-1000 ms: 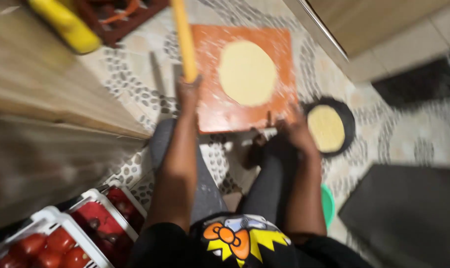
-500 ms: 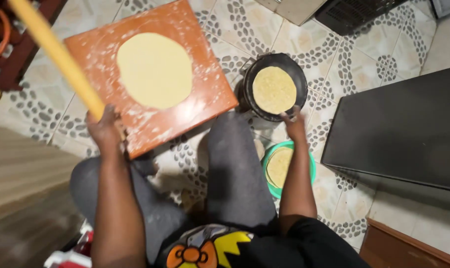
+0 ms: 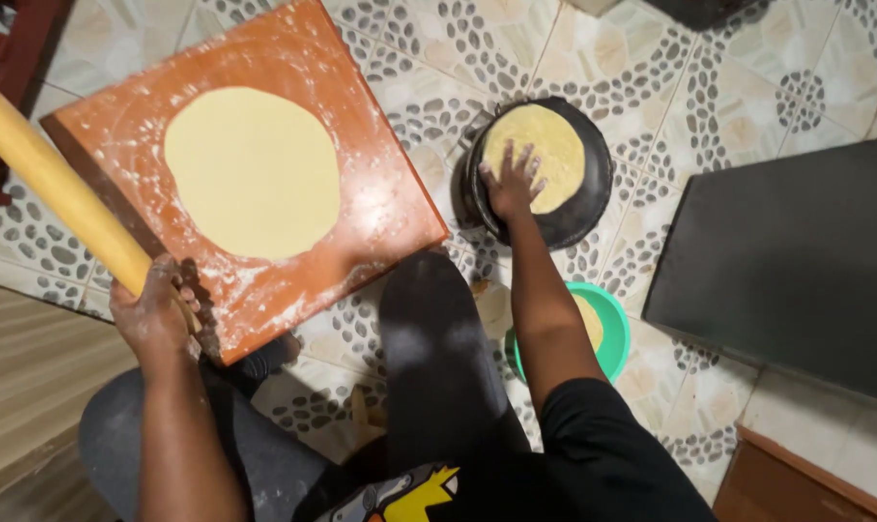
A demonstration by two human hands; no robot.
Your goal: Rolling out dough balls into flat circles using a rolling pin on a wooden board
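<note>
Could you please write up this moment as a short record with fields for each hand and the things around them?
left hand: gripping one end of a long wooden rolling pin, raised over the board's left edge
right hand: fingers spread, pressing on the flatbread in the black pan
board: orange, floured, bearing a rolled round of dough
green bowl: beside the right forearm, partly hidden
floor: patterned tiles

floor: patterned tiles [image 3: 709, 87] | green bowl [image 3: 614, 333] by knee | dark slab [image 3: 796, 261] right | red furniture [image 3: 13, 58] top-left
</note>
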